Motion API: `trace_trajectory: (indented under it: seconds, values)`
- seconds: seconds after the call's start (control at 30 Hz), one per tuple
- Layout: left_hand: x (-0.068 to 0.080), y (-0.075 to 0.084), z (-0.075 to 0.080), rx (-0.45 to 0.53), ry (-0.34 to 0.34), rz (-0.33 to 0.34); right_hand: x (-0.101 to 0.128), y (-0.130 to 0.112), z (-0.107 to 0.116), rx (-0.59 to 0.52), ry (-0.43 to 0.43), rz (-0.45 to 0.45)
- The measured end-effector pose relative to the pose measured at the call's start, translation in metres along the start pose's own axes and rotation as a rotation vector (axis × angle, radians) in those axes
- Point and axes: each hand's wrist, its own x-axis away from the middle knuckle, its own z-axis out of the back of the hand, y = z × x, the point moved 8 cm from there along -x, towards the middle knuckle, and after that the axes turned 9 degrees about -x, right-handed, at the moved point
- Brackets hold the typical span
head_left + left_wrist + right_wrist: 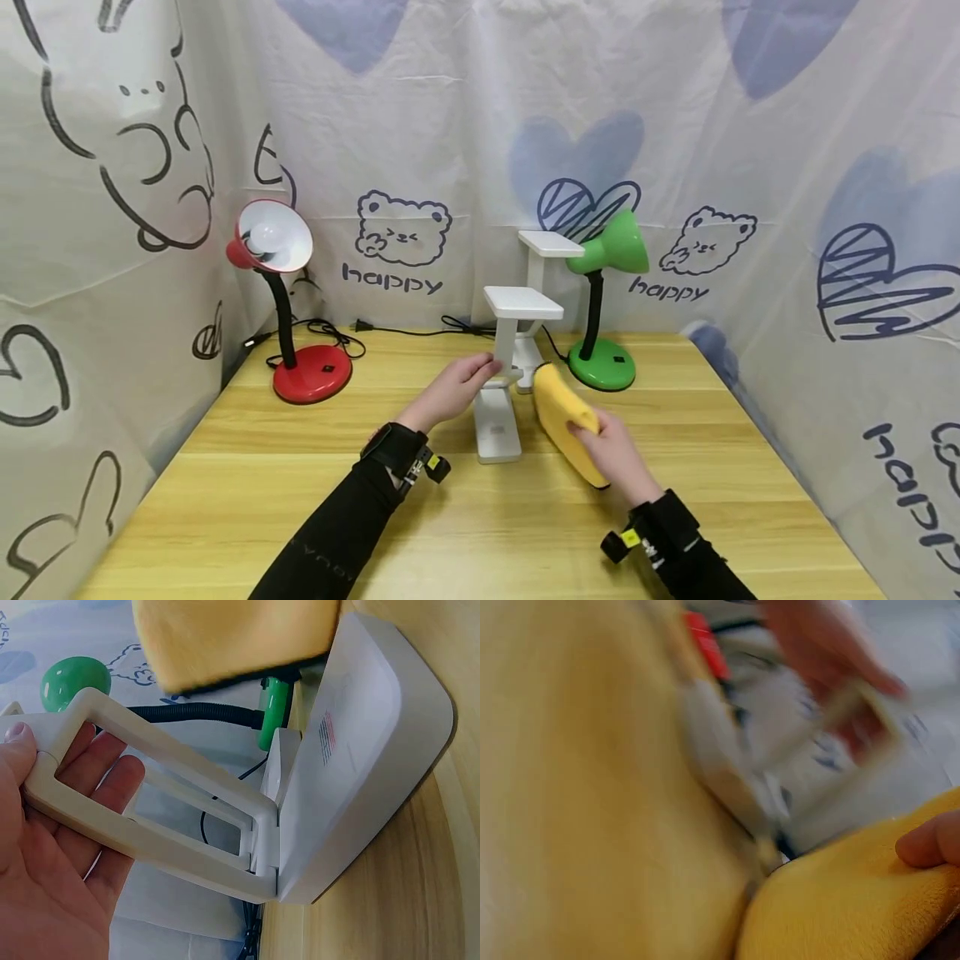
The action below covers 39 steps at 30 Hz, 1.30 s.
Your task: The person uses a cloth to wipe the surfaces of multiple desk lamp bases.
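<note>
The left hand (453, 390) steadies the near white plastic folding desk lamp (504, 367) at the middle of the light wooden surface (247, 483); its fingers lie nearly straight behind the lamp's open-framed arm, thumb on the frame's edge, so it supports rather than clamps. The right hand (615, 454) is clamped on a thick yellow sponge cloth (564, 412), held just at the lamp's three o'clock side. To wipe well, I judge the left hand should brace the arm firmly while the cloth strokes from head to base. A red gooseneck lamp (288, 292) stands at ten o'clock, a green gooseneck lamp (603, 292) and second white lamp (542, 275) at one o'clock.
</note>
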Motion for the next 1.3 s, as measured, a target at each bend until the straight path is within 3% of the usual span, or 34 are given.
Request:
trace_trajectory:
  seconds: [0.27, 0.37, 0.43, 0.67, 1.07, 1.3]
  values:
    - [0.000, -0.001, 0.001, 0.001, -0.019, -0.003, 0.034, -0.032, -0.087, 0.446, -0.385, 0.266]
    - [0.000, 0.000, 0.003, 0.008, -0.024, -0.002, 0.045, -0.041, -0.105, 0.628, -0.452, 0.369]
    - [-0.001, 0.000, 0.003, 0.000, -0.030, -0.004, 0.049, -0.043, -0.113, 0.694, -0.480, 0.390]
    - [-0.002, 0.001, 0.001, -0.085, -0.045, -0.014, 0.038, -0.042, -0.127, 0.705, -0.511, 0.373]
    - [-0.001, 0.003, 0.000, -0.069, -0.023, -0.027, -0.013, -0.042, -0.142, 0.710, -0.498, 0.404]
    - [0.000, 0.004, 0.001, -0.065, -0.035, -0.010, -0.028, -0.045, -0.146, 0.780, -0.476, 0.473]
